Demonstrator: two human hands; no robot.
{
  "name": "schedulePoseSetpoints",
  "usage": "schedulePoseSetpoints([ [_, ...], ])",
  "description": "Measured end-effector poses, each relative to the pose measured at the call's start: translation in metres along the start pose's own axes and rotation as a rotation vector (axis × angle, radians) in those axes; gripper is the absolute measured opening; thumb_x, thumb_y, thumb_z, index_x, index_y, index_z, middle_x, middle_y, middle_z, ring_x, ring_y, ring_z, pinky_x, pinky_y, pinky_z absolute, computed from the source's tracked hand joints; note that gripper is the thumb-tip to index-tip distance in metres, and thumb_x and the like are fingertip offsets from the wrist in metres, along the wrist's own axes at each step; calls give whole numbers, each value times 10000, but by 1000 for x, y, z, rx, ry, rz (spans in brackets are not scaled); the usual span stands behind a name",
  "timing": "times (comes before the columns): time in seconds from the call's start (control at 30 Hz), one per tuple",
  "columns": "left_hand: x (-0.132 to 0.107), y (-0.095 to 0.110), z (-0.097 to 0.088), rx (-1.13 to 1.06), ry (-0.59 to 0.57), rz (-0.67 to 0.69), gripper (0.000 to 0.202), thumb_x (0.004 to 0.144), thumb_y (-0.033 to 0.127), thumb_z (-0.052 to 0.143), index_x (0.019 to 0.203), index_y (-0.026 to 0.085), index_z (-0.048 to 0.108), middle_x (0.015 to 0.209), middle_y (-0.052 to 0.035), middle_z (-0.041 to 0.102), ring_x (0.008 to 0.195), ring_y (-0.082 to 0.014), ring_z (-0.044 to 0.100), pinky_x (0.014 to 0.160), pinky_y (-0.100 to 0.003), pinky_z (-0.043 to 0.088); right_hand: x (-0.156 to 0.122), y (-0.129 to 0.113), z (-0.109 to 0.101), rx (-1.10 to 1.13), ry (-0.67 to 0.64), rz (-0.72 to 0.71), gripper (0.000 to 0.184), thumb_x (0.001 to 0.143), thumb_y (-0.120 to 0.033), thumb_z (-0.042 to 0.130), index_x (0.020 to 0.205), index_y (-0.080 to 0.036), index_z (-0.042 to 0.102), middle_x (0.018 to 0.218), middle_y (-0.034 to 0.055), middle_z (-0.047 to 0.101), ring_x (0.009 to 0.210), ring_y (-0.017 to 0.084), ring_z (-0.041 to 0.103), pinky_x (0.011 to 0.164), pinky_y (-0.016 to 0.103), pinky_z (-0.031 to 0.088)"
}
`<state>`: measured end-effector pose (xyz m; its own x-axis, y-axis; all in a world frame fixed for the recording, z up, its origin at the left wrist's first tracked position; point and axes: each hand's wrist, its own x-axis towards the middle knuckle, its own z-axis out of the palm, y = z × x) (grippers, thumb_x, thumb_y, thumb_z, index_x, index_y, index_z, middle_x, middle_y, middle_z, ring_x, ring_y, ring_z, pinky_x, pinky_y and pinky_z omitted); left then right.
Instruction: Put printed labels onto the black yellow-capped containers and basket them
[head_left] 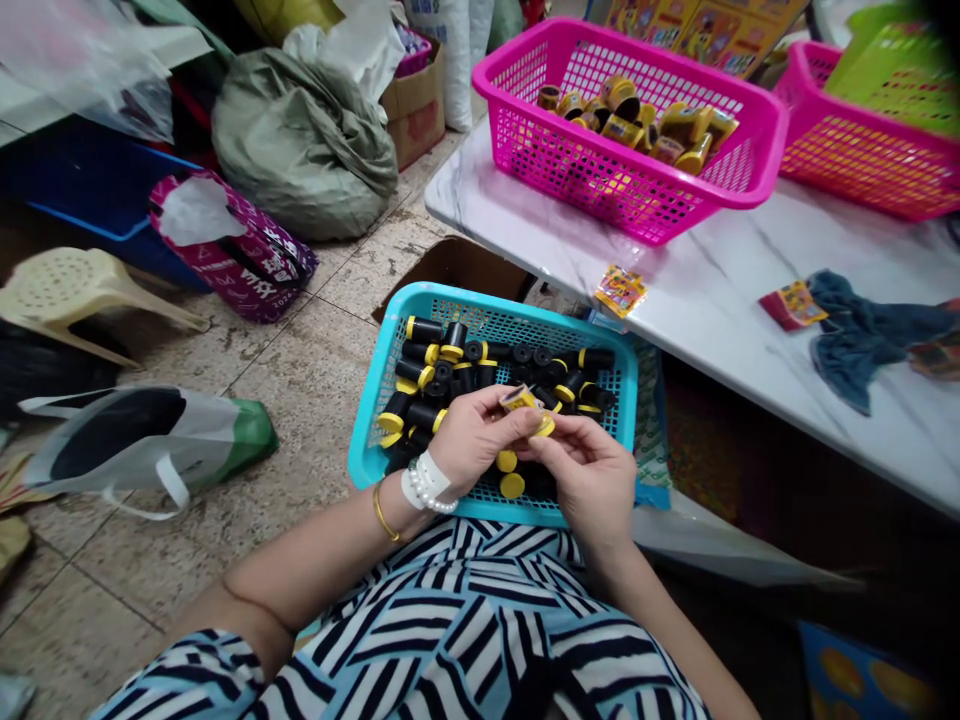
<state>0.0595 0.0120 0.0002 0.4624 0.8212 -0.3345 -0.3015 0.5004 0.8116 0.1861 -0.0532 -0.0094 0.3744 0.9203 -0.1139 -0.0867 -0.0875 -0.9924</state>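
In front of my body, my left hand (472, 435) grips a small canister with a yellow printed label (519, 399) between thumb and fingers. My right hand (596, 475) pinches the same piece near its yellow end (545, 427), so both hands are closed on it. Beneath them a turquoise basket (366, 420) rests at my lap, filled with several black canisters (427, 330) that have yellow caps and no labels. Part of the pile is hidden under my hands.
A white marbled table (555, 225) bears a pink basket (652, 220) of labelled canisters and a stack of printed labels (621, 290). Another person's denim sleeve (855, 330) lies at right, beside more labels (793, 305). Bags (232, 245) and a plastic stool (75, 285) stand left.
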Motion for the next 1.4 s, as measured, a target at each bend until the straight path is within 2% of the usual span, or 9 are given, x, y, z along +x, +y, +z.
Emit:
schedulePoseSetpoints([
  [0.23,-1,7,-9,100,-84,-6,367,732,377,824,984,141,700,884,-34,677,762,-122,609,727,-242,499,2,-1,5,48,18,38,269,700,-322,849,913,-214,727,874,40,796,732,200,767,714,349,674],
  [0.33,1,10,-18,211,-103,83,384,705,330,852,1002,147,691,913,-36,684,819,-139,614,787,-261,494,6,3,4,125,-61,145,309,699,-343,849,941,-193,729,742,27,781,579,179,735,579,318,660],
  [0.43,4,9,-24,227,-235,37,375,718,381,837,965,131,705,880,-50,677,798,-150,604,750,-263,483,8,4,0,194,-150,241,301,693,-370,852,878,-173,719,613,5,741,471,171,694,488,299,629],
  [0.67,1,1,-21,44,-174,-47,437,744,376,817,1117,177,705,913,-34,650,674,-85,535,581,-195,394,6,7,0,24,-73,-11,276,774,-331,789,1005,-216,691,965,52,789,841,211,769,759,354,662],
  [0.9,-1,13,-24,284,-185,-85,327,817,419,740,978,138,703,701,12,596,555,-66,474,518,-189,359,6,14,-17,-406,-115,-453,350,745,-213,798,1082,-259,717,978,47,754,809,197,729,742,344,645],
  [0.97,-1,13,-24,348,-229,-18,278,821,364,742,992,150,696,821,-27,662,680,-105,572,624,-219,446,5,11,-20,-352,-119,-390,305,732,-225,811,1025,-250,727,911,40,761,724,185,725,670,326,643],
  [1.07,-4,14,-23,418,-311,130,242,845,304,716,1045,171,688,986,-60,687,865,-154,632,778,-266,493,2,3,-19,-119,-159,-114,217,719,-281,833,894,-229,714,747,16,761,598,176,719,576,308,634],
  [1.27,-4,16,-22,651,-360,318,261,867,334,683,1079,181,690,1010,-68,700,898,-179,640,796,-279,486,5,3,-17,280,-300,299,317,684,-372,873,825,-180,664,609,-3,734,483,160,697,487,269,616],
  [1.4,-2,10,-24,540,-294,49,399,877,546,613,944,153,644,730,-25,671,568,-108,577,538,-220,443,12,10,-23,260,-413,325,317,762,-445,804,746,-168,649,612,10,721,491,147,689,475,250,598],
])
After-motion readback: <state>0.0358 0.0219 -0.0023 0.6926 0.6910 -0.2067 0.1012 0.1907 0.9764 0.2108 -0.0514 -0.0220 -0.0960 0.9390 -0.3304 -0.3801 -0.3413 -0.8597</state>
